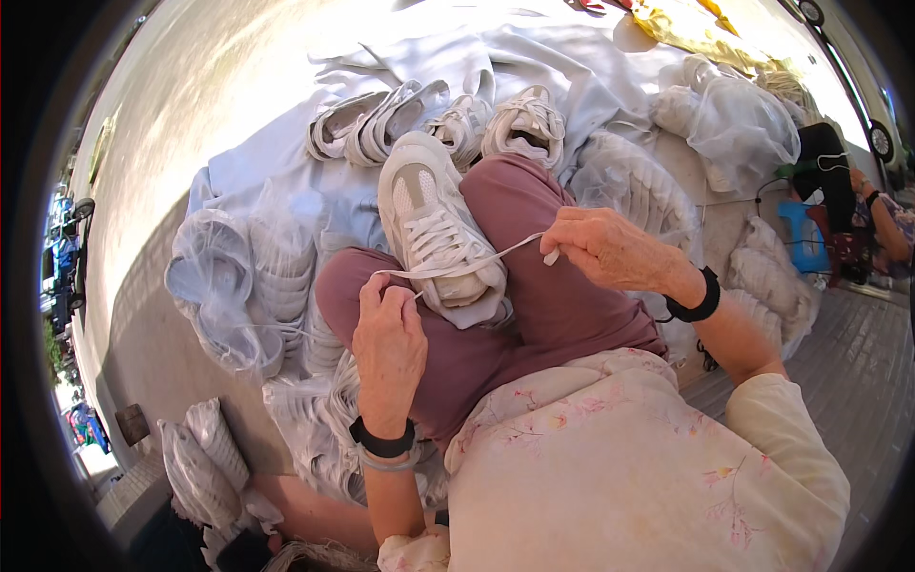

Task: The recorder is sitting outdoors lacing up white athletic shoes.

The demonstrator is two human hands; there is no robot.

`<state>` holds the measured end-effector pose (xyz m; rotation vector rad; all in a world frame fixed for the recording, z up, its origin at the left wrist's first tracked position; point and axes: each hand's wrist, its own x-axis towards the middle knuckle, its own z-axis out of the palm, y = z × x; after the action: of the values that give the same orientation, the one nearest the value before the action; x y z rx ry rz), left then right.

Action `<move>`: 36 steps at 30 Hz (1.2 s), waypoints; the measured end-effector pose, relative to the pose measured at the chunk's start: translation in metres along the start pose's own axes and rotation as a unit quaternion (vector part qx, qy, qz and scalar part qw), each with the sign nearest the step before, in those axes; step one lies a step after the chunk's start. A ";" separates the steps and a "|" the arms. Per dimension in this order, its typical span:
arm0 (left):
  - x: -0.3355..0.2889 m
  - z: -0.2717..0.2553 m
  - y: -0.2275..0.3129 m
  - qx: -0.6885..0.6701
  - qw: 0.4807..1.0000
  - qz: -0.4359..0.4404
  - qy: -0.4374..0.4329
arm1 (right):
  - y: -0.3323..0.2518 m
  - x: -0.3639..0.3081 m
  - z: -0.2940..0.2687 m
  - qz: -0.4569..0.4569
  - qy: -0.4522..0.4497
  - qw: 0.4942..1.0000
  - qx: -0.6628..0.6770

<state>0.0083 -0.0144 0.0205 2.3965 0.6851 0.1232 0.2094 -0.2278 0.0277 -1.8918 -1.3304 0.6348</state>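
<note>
Left to right, the left hand (391, 348) is pinching a white lace (519, 247), the pale sneaker (438, 224) is lying toe-away on the mauve trousers (577, 319) between both grips, and the right hand (610, 250) is pinching lace beside a dangling end.

Head cam: L one of 2 fisheyes on person's head; v. wide, upright, unmirrored.
Aim: steeply down & slightly fwd, over own shirt (639, 467) at 4–5 o'clock.
Shoe (429, 214): nr, approx. mid-frame, just off ctr twd 11, seen from above.
Hands: nr too; L hand (391, 334) at 8, R hand (610, 250) betw. 2 & 3.
Pale cloth (548, 62): farther off, 12–1, seen obliquely.
Wheel (880, 140): far bkgd, 2–3, close to dark rim (24, 95).
</note>
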 end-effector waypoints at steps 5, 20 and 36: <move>0.005 -0.001 0.001 0.006 0.999 0.044 -0.008 | -0.002 -0.010 0.015 -0.006 -0.105 0.989 -0.107; 0.020 -0.004 0.006 0.107 0.987 0.116 -0.044 | -0.003 -0.020 0.048 -0.111 -0.062 0.937 -0.326; 0.001 0.009 0.001 0.018 0.995 0.056 0.083 | 0.006 0.014 0.071 0.009 -0.005 0.994 -0.104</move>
<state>0.0124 -0.0195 0.0139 2.4786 0.6323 0.3644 0.1652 -0.1960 -0.0208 -2.0706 -1.4350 0.5318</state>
